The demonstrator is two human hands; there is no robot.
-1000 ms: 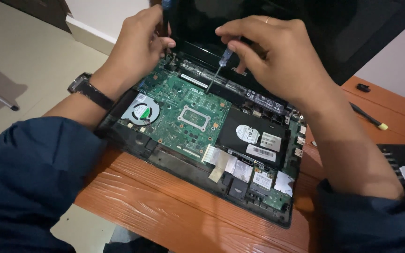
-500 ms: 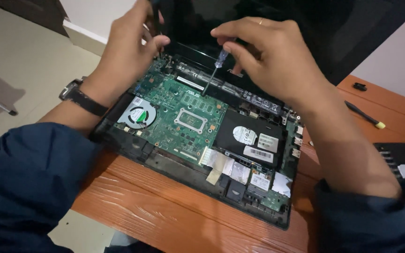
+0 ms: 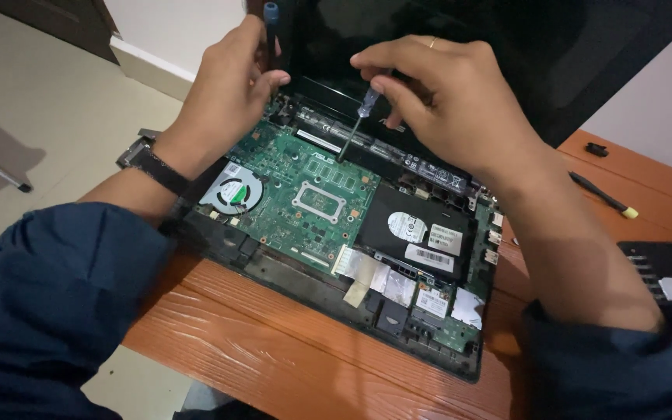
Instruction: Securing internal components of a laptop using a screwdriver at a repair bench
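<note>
An opened laptop lies on the orange wooden table [image 3: 274, 350], with its green motherboard [image 3: 305, 194], round fan [image 3: 231, 194] and black hard drive [image 3: 418, 229] exposed. My left hand [image 3: 223, 93] grips a dark upright tool with a blue end [image 3: 271, 19] at the back left corner near the hinge. My right hand [image 3: 460, 101] pinches a small screwdriver [image 3: 355, 124] with a clear handle. Its tip touches the board's back edge, just below the dark screen [image 3: 445, 31].
A black pen-like tool with a yellow tip [image 3: 604, 194] and a small black part [image 3: 596, 149] lie on the table at the right. A black panel [image 3: 666, 268] sits at the right edge. Tiled floor lies to the left.
My left hand has lifted slightly with its tool at the hinge corner. The right hand keeps the screwdriver at the same spot on the board.
</note>
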